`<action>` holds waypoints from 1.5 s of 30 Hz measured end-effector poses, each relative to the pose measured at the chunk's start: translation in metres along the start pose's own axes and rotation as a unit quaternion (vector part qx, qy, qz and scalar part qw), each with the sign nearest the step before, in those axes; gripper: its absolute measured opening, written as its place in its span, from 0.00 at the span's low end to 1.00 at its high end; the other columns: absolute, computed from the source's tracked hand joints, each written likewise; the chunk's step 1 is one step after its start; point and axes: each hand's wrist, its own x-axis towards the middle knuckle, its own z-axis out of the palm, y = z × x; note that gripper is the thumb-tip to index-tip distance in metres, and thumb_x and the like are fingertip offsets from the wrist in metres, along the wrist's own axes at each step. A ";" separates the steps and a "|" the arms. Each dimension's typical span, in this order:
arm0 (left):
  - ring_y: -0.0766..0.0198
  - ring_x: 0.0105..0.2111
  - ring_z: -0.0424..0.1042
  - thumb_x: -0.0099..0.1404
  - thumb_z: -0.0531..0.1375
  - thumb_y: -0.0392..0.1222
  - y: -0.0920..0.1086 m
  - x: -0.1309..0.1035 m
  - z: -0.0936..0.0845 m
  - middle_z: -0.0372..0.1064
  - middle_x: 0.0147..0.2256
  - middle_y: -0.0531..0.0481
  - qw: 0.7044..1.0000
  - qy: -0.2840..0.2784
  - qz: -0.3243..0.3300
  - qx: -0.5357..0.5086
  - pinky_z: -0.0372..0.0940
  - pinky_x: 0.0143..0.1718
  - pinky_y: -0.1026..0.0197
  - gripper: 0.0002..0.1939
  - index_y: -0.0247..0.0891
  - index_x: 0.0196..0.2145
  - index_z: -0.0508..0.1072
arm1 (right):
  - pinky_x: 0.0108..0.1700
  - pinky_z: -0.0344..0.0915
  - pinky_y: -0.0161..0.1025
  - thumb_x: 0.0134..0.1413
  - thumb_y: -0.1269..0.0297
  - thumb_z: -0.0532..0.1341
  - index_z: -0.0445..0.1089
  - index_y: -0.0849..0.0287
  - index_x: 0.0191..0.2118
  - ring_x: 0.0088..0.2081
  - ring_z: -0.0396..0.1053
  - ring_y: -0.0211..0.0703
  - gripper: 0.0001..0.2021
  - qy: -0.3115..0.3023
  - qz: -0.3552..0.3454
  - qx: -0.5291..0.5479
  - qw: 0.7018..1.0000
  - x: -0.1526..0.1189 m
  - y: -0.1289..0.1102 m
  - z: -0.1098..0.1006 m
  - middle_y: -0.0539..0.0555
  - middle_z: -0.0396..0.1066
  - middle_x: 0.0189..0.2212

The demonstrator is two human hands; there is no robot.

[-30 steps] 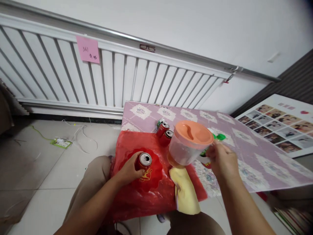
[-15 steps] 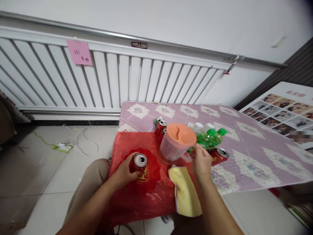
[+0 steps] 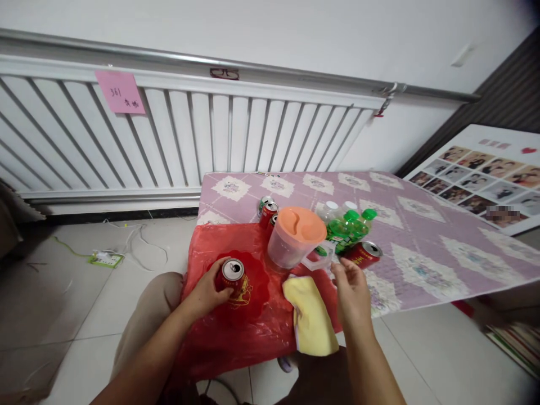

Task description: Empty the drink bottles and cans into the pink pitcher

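My left hand (image 3: 210,291) is wrapped round a red can (image 3: 233,271) with an opened top, standing on a red plate (image 3: 257,289). To the right, my right hand (image 3: 351,284) has parted fingers and holds nothing; it is beside the handle of a clear pitcher (image 3: 282,249) with an orange lid (image 3: 302,224). Another red can (image 3: 363,256) stands just beyond that hand. Between my hands a folded yellow cloth (image 3: 312,318) lies near the front edge.
Behind the pitcher are green-capped bottles (image 3: 352,228), and red cans (image 3: 269,212) with a green one (image 3: 265,203) are to its left. Red plastic sheeting (image 3: 202,349) covers the near end of the patterned tablecloth (image 3: 392,225). A radiator (image 3: 189,135) runs behind.
My right hand has moved away from the pitcher's handle and its fingers have opened. The view has shifted slightly. My left hand still grips the can.
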 end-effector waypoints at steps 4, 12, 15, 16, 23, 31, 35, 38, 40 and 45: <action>0.51 0.62 0.65 0.51 0.61 0.31 0.000 -0.001 -0.001 0.68 0.58 0.43 1.000 -0.003 0.002 0.008 0.58 0.65 0.48 0.36 0.38 0.59 0.63 | 0.55 0.64 0.57 0.50 0.48 0.62 0.68 0.57 0.51 0.52 0.69 0.58 0.26 -0.123 -0.125 -0.215 0.961 -0.039 0.019 -0.008 0.62 0.72 0.49; 0.51 0.62 0.64 0.52 0.61 0.33 0.000 -0.002 -0.001 0.68 0.59 0.43 1.000 -0.002 0.013 0.011 0.58 0.65 0.48 0.36 0.37 0.59 0.62 | 0.60 0.61 0.61 0.54 0.55 0.57 0.69 0.59 0.56 0.61 0.63 0.64 0.25 -0.171 -0.152 -0.369 0.901 -0.068 0.060 -0.010 0.67 0.66 0.60; 0.51 0.61 0.65 0.51 0.61 0.32 0.002 -0.001 -0.001 0.66 0.60 0.41 1.000 -0.011 0.010 0.003 0.57 0.66 0.48 0.37 0.36 0.60 0.61 | 0.60 0.64 0.56 0.55 0.52 0.55 0.70 0.59 0.54 0.56 0.69 0.61 0.25 -0.149 -0.141 -0.286 0.936 -0.059 0.069 -0.028 0.65 0.71 0.54; 0.50 0.61 0.65 0.50 0.61 0.32 0.003 -0.001 -0.001 0.66 0.60 0.41 1.000 -0.014 0.010 -0.003 0.57 0.66 0.47 0.37 0.36 0.60 0.61 | 0.59 0.64 0.58 0.55 0.50 0.55 0.70 0.58 0.54 0.55 0.70 0.62 0.25 -0.131 -0.123 -0.273 0.945 -0.057 0.069 -0.034 0.64 0.72 0.53; 0.50 0.62 0.65 0.50 0.62 0.31 0.002 0.000 -0.002 0.68 0.58 0.42 0.999 -0.010 0.030 -0.011 0.58 0.65 0.49 0.36 0.36 0.59 0.63 | 0.51 0.71 0.49 0.52 0.46 0.62 0.69 0.51 0.57 0.49 0.74 0.57 0.27 -0.085 -0.002 -0.142 0.986 -0.095 0.020 -0.044 0.57 0.74 0.51; 0.50 0.61 0.65 0.49 0.61 0.29 -0.007 0.001 -0.001 0.66 0.59 0.41 0.999 -0.008 0.051 -0.007 0.55 0.66 0.47 0.38 0.36 0.59 0.62 | 0.59 0.65 0.49 0.60 0.58 0.57 0.66 0.54 0.59 0.58 0.68 0.51 0.22 -0.266 -0.180 -0.094 0.942 -0.094 -0.053 0.030 0.58 0.69 0.58; 0.50 0.61 0.65 0.49 0.62 0.29 -0.005 0.001 -0.001 0.66 0.59 0.41 0.998 0.000 0.063 -0.002 0.56 0.66 0.46 0.37 0.37 0.58 0.63 | 0.61 0.62 0.52 0.59 0.68 0.55 0.65 0.60 0.61 0.59 0.64 0.53 0.24 -0.300 -0.295 -0.197 0.886 -0.076 -0.081 0.074 0.63 0.66 0.59; 0.50 0.60 0.66 0.49 0.62 0.30 -0.003 0.001 -0.001 0.67 0.58 0.41 0.998 0.000 0.064 -0.002 0.58 0.64 0.46 0.37 0.37 0.58 0.63 | 0.58 0.64 0.56 0.56 0.74 0.56 0.66 0.56 0.62 0.60 0.61 0.58 0.27 -0.320 -0.304 -0.338 0.831 -0.075 -0.096 0.097 0.61 0.62 0.63; 0.49 0.58 0.68 0.50 0.62 0.31 -0.002 0.001 -0.001 0.68 0.57 0.40 0.998 0.000 0.058 -0.002 0.60 0.63 0.46 0.36 0.36 0.58 0.63 | 0.54 0.67 0.57 0.56 0.76 0.56 0.66 0.49 0.62 0.60 0.60 0.60 0.28 -0.339 -0.305 -0.408 0.791 -0.079 -0.103 0.104 0.57 0.61 0.65; 0.49 0.56 0.69 0.50 0.63 0.32 -0.003 0.002 -0.001 0.69 0.57 0.39 0.998 0.004 0.057 -0.008 0.62 0.61 0.46 0.36 0.35 0.58 0.63 | 0.53 0.67 0.56 0.55 0.79 0.55 0.67 0.50 0.61 0.62 0.58 0.61 0.29 -0.346 -0.297 -0.470 0.756 -0.094 -0.107 0.097 0.54 0.62 0.65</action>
